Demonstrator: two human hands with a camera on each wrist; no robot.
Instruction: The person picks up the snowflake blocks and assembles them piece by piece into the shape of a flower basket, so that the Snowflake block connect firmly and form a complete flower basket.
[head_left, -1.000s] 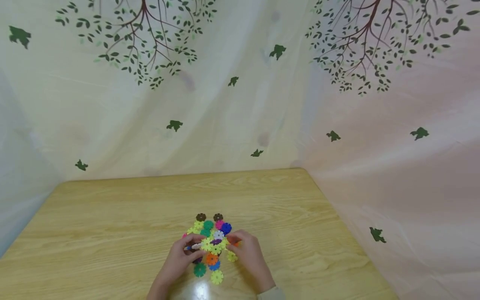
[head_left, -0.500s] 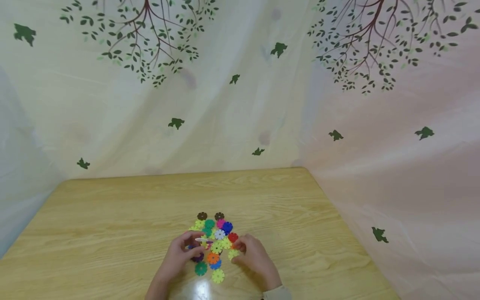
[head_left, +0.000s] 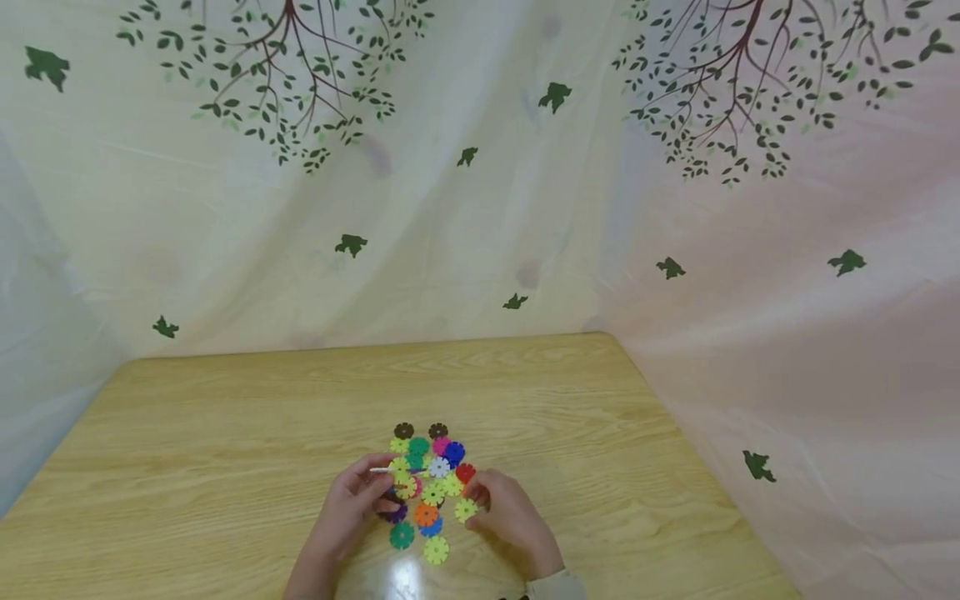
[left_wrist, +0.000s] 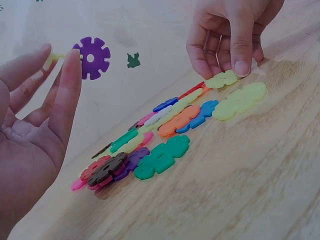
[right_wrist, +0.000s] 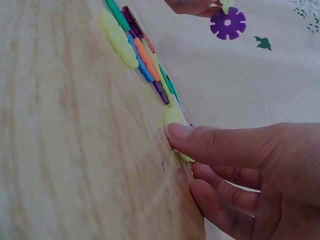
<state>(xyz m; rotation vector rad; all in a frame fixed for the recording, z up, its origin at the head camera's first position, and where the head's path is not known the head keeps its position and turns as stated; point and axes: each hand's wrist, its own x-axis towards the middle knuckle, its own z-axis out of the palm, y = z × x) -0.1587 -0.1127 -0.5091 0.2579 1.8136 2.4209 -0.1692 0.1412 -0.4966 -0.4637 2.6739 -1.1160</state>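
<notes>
Left bare hand (head_left: 352, 496) shifted slightly left, pinching pale-yellow notched plastic disc (left_wrist: 59, 56) joined to purple notched plastic disc (left_wrist: 91, 68) – both above wood-grain table (head_left: 225, 467) | right bare hand (head_left: 513, 515) pinching bright-yellow notched plastic disc (left_wrist: 221, 79) – right side of flat multicoloured disc cluster (head_left: 426, 515), on table

Wood-grain table (head_left: 225, 442), colourful notched discs (head_left: 432, 498), overlapping in a cluster

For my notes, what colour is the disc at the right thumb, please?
Yellow; the left wrist view shows the disc best.
</notes>
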